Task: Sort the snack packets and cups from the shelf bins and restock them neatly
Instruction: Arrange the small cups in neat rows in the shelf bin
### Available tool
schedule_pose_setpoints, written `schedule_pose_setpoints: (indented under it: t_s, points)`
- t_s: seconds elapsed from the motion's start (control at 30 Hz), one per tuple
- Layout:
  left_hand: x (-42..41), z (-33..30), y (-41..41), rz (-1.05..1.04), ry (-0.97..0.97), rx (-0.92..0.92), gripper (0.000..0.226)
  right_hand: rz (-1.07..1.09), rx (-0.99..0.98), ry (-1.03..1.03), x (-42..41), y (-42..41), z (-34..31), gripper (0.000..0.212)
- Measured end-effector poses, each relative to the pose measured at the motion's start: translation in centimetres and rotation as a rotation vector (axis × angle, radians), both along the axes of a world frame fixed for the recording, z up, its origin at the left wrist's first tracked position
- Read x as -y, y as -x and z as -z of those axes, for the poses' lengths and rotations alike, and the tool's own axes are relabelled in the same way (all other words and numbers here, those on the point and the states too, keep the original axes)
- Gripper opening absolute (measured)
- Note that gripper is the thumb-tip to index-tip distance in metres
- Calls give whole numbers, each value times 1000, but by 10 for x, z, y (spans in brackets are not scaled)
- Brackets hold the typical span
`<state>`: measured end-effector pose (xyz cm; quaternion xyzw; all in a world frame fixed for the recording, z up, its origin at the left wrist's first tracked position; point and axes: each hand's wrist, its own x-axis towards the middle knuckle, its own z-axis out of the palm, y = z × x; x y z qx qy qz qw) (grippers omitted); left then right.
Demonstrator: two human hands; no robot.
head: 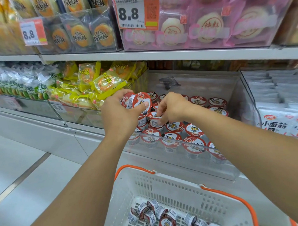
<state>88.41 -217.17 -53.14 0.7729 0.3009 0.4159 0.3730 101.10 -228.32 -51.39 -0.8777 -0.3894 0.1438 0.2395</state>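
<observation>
Our left hand (pixel 118 112) grips a small stack of red-lidded cups (pixel 137 102), tipped on its side over the clear bin's (pixel 179 142) left rear. Our right hand (pixel 171 108) pinches the rim of an upright cup (pixel 156 120) directly below its fingertips, axis vertical, closer to the right hand. Cups are rigid plastic with glossy foil lids; more lie loose in the white basket (pixel 164 185).

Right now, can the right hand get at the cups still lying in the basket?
Probably yes, once freed. The right hand is busy pinching a cup in the clear bin, but the basket sits open-topped just below both arms, and nothing covers the loose cups in it.
</observation>
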Motion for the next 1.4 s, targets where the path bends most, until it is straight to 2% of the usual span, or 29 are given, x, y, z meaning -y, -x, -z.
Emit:
schedule_pose_setpoints:
  t_s: [0.17, 0.27, 0.33, 0.4, 0.47, 0.53, 0.63, 0.7, 0.77, 0.83, 0.9, 1.0, 1.07, 1.13, 1.23, 1.3, 1.4]
  points:
    - [0, 0, -2, -15, 18, 11, 55, -4, 71, -73, -1, 3, 4, 18]
    - [4, 0, -4, -17, 18, 11, 55, -52, 13, -2, 5, 1, -10, 20]
    - [7, -2, -6, -9, 58, 13, 55, -62, -258, -89, 15, -2, -29, 18]
    - [12, -5, -7, 12, 118, 12, 55, -87, -685, -256, 25, -5, -46, 20]
    - [17, -8, -9, 75, 182, 31, 54, -140, -901, -335, 32, -7, -51, 25]
    - [21, -9, -11, 145, 208, 36, 56, -136, -869, -349, 33, -8, -47, 19]
    - [26, -10, -12, 185, 205, 5, 65, 2, -781, -374, 36, -13, -41, 11]
    - [24, -7, -16, 172, 238, 8, 67, 104, -646, -316, 40, -17, -40, 11]
    - [21, -5, -18, 149, 296, 52, 56, 176, -464, -185, 40, -17, -39, 12]
    - [19, -5, -20, 118, 288, 84, 37, 211, -362, -47, 38, -14, -36, 17]
    - [18, -5, -23, 103, 270, 92, 23, 226, -334, 52, 33, -13, -32, 23]
    - [18, -1, -25, 135, 249, 44, 31, 291, -319, 125, 29, -18, -26, 28]
    - [20, 0, -25, 140, 168, -10, 40, 340, -271, 164, 28, -22, -23, 25]
    - [20, 0, -24, 132, 170, -38, 42, 344, -239, 183, 29, -21, -23, 19]
    - [19, 0, -24, 119, 264, -45, 35, 289, -197, 180, 29, -19, -24, 21]
    - [20, 0, -24, 121, 261, -50, 30, 274, -194, 189, 30, -19, -25, 25]
    - [22, -2, -22, 132, 227, -77, 23, 262, -169, 228, 33, -19, -28, 18]
